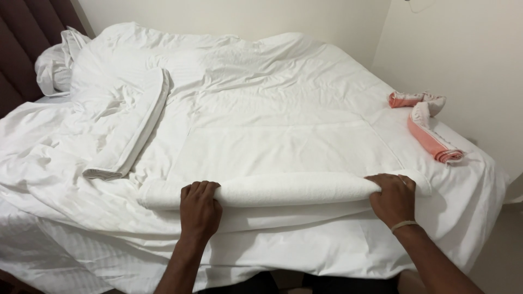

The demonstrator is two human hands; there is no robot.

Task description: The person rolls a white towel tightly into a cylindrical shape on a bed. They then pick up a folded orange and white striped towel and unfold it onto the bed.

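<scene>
White towel roll [283, 189] | left hand [199, 209], right hand [393, 198] grips clamped | fingertips hidden

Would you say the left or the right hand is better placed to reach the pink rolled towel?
Probably the right hand: it grips the white towel roll at the end nearest the pink rolled towel; the left hand is farther away.

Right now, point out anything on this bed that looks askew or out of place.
The white duvet lies rumpled and bunched toward the headboard, with a folded white cloth set at a slant. A twisted pink-and-white towel sits at the right edge. Both hands, left and right, grip the rolled towel.
</scene>
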